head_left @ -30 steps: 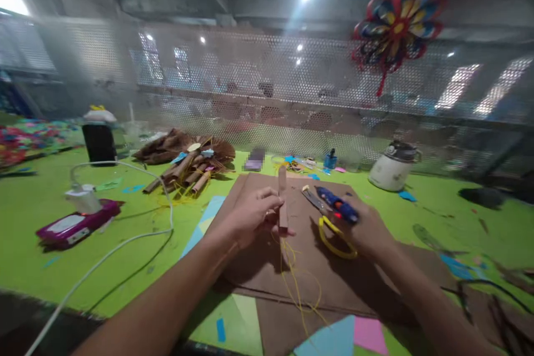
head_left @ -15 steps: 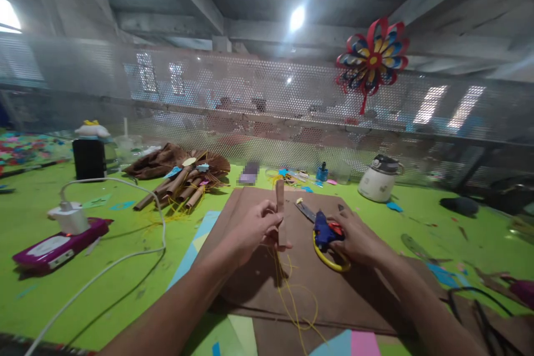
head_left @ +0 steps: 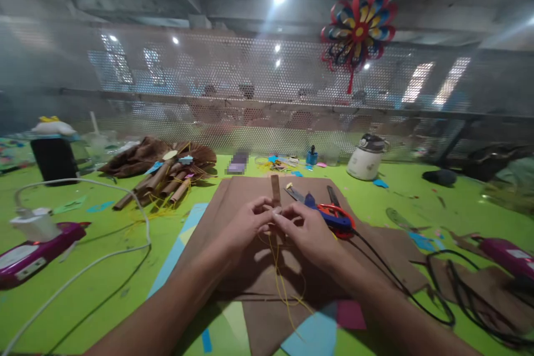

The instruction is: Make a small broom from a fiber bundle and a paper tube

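My left hand (head_left: 250,225) pinches a narrow, folded-looking brown paper strip (head_left: 276,189), which stands upright in front of me. My right hand (head_left: 306,228) meets it there, thumb and fingertips closed on the strip's lower part. Yellow thread (head_left: 277,272) hangs from below the fingers and loops over the brown paper sheets (head_left: 233,194). What the fingertips press between them is partly hidden. Just beyond my right hand lies a blue glue gun (head_left: 309,200), with red-handled scissors (head_left: 344,222) beside it.
Rolled brown paper tubes (head_left: 167,183) with yellow thread lie at the back left. A purple power strip (head_left: 45,253) with a white charger and cable is on the left. A white kettle-like jug (head_left: 366,158) stands at back right. Black cord (head_left: 396,283) runs on the right.
My right hand has left the glue gun and scissors and come left to the paper strip. My left hand still holds the strip. The whole view has shifted slightly.
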Available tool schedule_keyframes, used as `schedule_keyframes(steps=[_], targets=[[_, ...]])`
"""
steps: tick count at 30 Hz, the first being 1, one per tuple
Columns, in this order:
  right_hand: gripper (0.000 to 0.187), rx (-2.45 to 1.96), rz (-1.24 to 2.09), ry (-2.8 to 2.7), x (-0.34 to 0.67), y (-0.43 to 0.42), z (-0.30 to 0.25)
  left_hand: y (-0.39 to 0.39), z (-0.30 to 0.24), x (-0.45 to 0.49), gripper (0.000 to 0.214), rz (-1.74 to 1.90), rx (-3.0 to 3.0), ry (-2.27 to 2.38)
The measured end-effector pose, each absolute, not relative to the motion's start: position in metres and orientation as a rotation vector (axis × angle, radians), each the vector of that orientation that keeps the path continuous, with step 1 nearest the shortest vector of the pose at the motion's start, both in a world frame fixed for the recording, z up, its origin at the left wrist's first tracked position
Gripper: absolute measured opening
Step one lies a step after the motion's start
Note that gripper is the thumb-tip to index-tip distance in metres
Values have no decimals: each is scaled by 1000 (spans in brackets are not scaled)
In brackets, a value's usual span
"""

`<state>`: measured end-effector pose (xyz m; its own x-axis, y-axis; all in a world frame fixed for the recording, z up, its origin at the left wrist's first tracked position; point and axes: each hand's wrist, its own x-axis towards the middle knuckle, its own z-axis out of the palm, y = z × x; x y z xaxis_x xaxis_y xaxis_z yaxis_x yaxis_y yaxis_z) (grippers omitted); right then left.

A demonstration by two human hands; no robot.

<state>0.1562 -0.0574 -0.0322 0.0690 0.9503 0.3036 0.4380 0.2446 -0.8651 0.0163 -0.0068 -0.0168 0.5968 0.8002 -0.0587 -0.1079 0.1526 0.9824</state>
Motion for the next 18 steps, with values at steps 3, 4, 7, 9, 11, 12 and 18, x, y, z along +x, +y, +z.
schedule_keyframes(steps=[3, 4, 7, 9, 11, 12, 18], targets=[[28, -1332, 652, -1520, 156, -57, -32, -6, -18, 16, 20, 725, 1217, 658], [27, -1330, 663, -1513, 156, -57, -32, -6, -18, 15, 21, 724, 1207, 653], [19, -1339, 718, -1490, 154, -60, -33, -7, -15, 14, 23, 719, 1187, 675], [15, -1341, 778, -1472, 153, -61, -34, -9, -12, 15, 23, 725, 1183, 697], [12, -1328, 834, -1449, 153, -61, -35, -10, -11, 16, 21, 738, 1182, 714], [11, -1321, 856, -1438, 153, -61, -35, -10, -12, 16, 20, 748, 1177, 720], [7, -1303, 944, -1379, 155, -59, -41, -6, -19, 16, 15, 739, 1118, 736]])
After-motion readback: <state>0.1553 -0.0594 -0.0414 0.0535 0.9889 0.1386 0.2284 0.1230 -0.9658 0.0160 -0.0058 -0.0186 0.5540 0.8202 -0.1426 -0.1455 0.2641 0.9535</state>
